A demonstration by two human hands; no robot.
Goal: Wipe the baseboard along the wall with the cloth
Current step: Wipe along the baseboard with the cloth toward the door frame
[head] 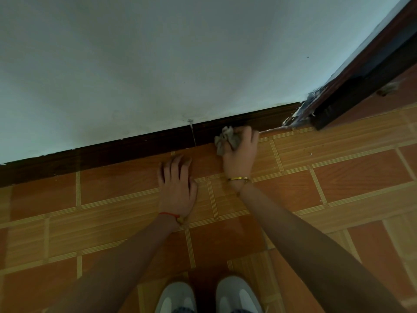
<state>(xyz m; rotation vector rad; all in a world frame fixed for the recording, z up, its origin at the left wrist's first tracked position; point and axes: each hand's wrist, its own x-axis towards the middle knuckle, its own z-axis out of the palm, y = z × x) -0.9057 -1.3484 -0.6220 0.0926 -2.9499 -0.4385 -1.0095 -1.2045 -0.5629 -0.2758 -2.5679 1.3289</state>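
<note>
A crumpled grey cloth is gripped in the right hand, whose fingers are curled round it, and it is pressed against the lower face of the dark wooden baseboard where that board meets the tiled floor. The contact point lies towards the right end of the board, near the foot of the dark door frame, just to the right of a pale vertical joint in the board. The left hand is laid flat on the floor with its fingers spread and fairly straight; nothing is held in it, and it appears to be used as a prop for the crouched body, the fingertips resting close to the board without clearly touching it. A gold bangle is worn on the right wrist and a red cord on the left; two grey shoes are seen at the bottom edge. The wiping stroke is judged to be under way near the door end, with the long stretch of board to the left probably yet to be covered. The next move is thought to call for steady pressure kept on the cloth as it is drawn along the board, and for the supporting hand to be shifted sideways so that balance is not lost.
</note>
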